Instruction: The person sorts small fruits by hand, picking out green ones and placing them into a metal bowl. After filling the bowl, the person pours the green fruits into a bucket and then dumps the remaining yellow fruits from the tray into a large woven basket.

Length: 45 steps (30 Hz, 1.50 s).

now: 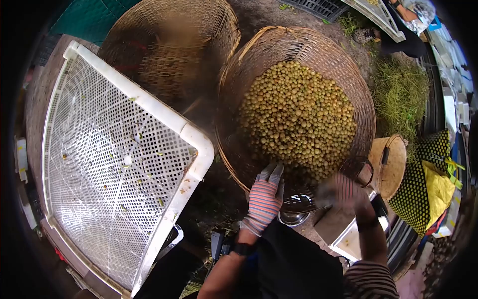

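Note:
A large round wicker basket [348, 79] holds a heap of small yellow-green and brownish round fruits [303, 109]. My left hand [266, 197], in a striped glove, is at the basket's near rim, its fingers close together and pointing in toward the fruits; whether they hold anything is hidden. To the right, my right hand [338, 192], gloved too, is smeared by motion over the near right side of the same basket. What its fingers do cannot be made out.
A white perforated tray [119, 164] with leaf bits lies left. Behind it stands another wicker basket [169, 65]. At right are a smaller basket [393, 164], a yellow-and-black bag [423, 189] and green stems [398, 94]. Another person's hand [406, 12] shows at top right.

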Available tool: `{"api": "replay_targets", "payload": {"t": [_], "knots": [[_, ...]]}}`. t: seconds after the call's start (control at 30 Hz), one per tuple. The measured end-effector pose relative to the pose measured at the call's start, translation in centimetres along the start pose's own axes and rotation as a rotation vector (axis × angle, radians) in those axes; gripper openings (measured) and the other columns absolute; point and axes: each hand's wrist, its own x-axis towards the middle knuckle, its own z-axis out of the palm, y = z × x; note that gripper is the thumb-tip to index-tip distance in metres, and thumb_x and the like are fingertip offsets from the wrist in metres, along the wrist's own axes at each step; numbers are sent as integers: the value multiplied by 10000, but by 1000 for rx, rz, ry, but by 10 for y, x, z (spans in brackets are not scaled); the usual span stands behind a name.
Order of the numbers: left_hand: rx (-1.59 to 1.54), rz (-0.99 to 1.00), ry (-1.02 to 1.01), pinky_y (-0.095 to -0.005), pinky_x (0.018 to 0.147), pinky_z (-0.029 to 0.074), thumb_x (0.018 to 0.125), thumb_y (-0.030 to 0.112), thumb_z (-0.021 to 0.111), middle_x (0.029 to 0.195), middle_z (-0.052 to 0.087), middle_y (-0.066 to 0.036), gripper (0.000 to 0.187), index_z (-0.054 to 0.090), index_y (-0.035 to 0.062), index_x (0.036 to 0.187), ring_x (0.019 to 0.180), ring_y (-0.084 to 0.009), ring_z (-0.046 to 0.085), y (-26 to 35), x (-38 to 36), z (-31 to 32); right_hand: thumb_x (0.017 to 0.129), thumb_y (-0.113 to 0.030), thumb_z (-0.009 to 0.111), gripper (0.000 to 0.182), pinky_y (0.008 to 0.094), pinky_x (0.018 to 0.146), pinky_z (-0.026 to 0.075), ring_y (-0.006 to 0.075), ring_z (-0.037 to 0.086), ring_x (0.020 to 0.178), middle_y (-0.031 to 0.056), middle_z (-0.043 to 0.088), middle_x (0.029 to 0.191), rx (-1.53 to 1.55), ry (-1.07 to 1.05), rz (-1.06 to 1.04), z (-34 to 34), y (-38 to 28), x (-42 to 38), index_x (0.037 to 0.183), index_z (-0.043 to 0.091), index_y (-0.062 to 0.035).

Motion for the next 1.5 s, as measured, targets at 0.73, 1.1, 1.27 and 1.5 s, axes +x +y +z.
{"api": "replay_targets", "payload": {"t": [0.73,1.1,1.27,1.5], "knots": [[117,55,-146,-428,854,515,804,62,662,1144,616,-170,405,603,61,1205,1007,-369,600,-4,-1,-1,856,-152,649,212,391,904,456,322,589,1056,172,609,1218,-995,945,382,-221,120,237,1041,712,-71],[111,51,-160,-434,873,507,788,29,657,1146,611,-162,410,607,56,1193,1010,-369,595,-3,-2,-1,914,-264,615,291,405,734,485,272,533,714,145,616,837,-659,853,348,-191,65,235,810,621,8],[95,34,-174,-435,879,507,780,31,664,1144,611,-163,415,606,54,1190,1013,-369,594,-4,-3,-3,917,-274,638,270,383,554,417,179,440,534,56,561,644,-440,855,280,-198,54,222,841,598,-19],[67,50,-135,-429,858,520,799,57,679,1140,610,-171,407,598,48,1198,999,-374,604,-5,-4,0,927,-299,643,271,263,483,332,96,426,524,-6,474,610,402,699,37,-146,3,134,857,609,-40]]}}
